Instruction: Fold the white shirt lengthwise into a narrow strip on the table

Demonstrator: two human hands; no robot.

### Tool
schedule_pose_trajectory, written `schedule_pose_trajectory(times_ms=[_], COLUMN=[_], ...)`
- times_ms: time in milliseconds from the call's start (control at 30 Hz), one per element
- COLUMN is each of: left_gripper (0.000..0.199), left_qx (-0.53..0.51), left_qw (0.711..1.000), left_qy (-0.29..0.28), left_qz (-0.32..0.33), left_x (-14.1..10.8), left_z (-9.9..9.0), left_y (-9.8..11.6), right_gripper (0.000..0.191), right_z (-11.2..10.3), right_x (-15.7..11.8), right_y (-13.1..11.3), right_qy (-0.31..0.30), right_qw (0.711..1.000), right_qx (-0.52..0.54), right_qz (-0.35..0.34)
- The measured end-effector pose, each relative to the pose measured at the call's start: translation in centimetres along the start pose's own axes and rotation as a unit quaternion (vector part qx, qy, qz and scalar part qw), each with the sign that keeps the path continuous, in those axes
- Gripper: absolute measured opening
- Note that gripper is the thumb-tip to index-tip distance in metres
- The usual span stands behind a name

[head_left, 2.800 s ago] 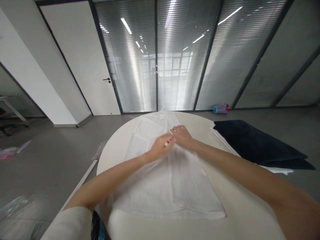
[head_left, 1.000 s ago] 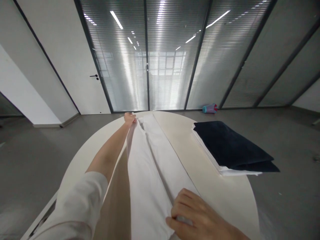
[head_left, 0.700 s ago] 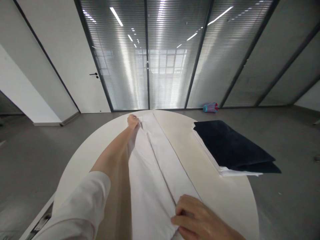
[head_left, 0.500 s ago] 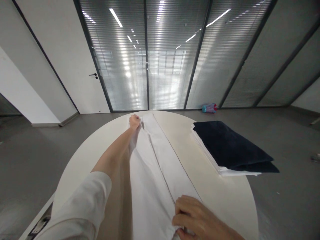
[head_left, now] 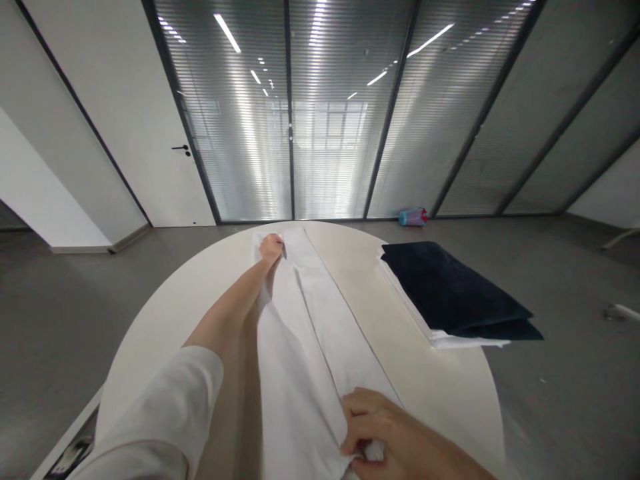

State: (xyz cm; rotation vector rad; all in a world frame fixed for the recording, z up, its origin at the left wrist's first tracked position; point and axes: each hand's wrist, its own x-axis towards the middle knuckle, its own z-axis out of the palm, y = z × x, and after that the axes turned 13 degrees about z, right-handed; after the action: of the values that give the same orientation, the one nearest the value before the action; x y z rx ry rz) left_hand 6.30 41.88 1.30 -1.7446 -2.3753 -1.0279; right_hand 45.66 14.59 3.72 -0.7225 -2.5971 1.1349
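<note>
Head view shows your left hand (head_left: 271,247) stretched to the far end of the white garment (head_left: 300,333), its fingers pinched on the cloth there. Your right hand (head_left: 377,433) sits at the near end, fingers curled and gripping a bunch of the same fabric. Between your hands the garment lies as a long, narrow strip, folded lengthwise down the middle of the round white table (head_left: 440,387). To the right, well apart from it, a dark folded cloth (head_left: 450,293) rests on a stack of white ones (head_left: 445,339).
</note>
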Motion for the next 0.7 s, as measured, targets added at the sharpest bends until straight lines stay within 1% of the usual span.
schedule_pose_trajectory(times_ms=[67, 133, 233, 267, 367, 433, 500, 567, 633, 700], left_gripper=[0.019, 0.026, 0.032, 0.033, 0.042, 0.052, 0.059, 0.066, 0.068, 0.066], left_qx=[0.008, 0.015, 0.019, 0.017, 0.006, 0.009, 0.027, 0.053, 0.085, 0.117], left_qw=[1.000, 0.999, 0.992, 0.987, 0.964, 0.947, 0.932, 0.919, 0.909, 0.905], left_qy=[-0.015, -0.027, -0.046, -0.061, -0.144, -0.212, -0.266, -0.303, -0.315, -0.296], left_qz=[0.018, 0.043, 0.118, 0.148, 0.222, 0.242, 0.247, 0.247, 0.258, 0.284], left_x=[-0.1, -0.4, -1.6, -2.2, -4.1, -4.8, -5.0, -4.7, -4.7, -5.5], left_z=[-0.4, -1.1, -2.1, -2.4, -2.7, -2.8, -3.0, -3.3, -3.7, -4.1], left_y=[0.2, 0.5, 1.1, 1.2, 1.3, 1.2, 1.2, 1.4, 2.1, 3.0], right_gripper=[0.025, 0.025, 0.024, 0.023, 0.017, 0.009, 0.008, 0.011, 0.011, 0.010], right_z=[-0.2, -0.3, -0.4, -0.3, 0.1, 0.5, 0.9, 1.1, 1.2, 1.1], right_x=[0.1, 0.0, -0.4, -0.5, -0.9, -1.0, -0.9, -0.7, -0.6, -0.5], right_y=[-0.1, -0.2, -0.4, -0.4, -0.5, -0.5, -0.4, -0.3, -0.2, -0.2], right_qy=[0.000, 0.003, 0.003, 0.013, 0.069, 0.084, 0.068, 0.052, 0.036, 0.022], right_qw=[1.000, 1.000, 1.000, 1.000, 0.990, 0.978, 0.968, 0.967, 0.970, 0.973], right_qx=[0.004, 0.004, -0.004, -0.019, -0.097, -0.147, -0.180, -0.198, -0.202, -0.200], right_qz=[0.001, 0.004, 0.003, -0.006, -0.070, -0.126, -0.157, -0.152, -0.130, -0.113])
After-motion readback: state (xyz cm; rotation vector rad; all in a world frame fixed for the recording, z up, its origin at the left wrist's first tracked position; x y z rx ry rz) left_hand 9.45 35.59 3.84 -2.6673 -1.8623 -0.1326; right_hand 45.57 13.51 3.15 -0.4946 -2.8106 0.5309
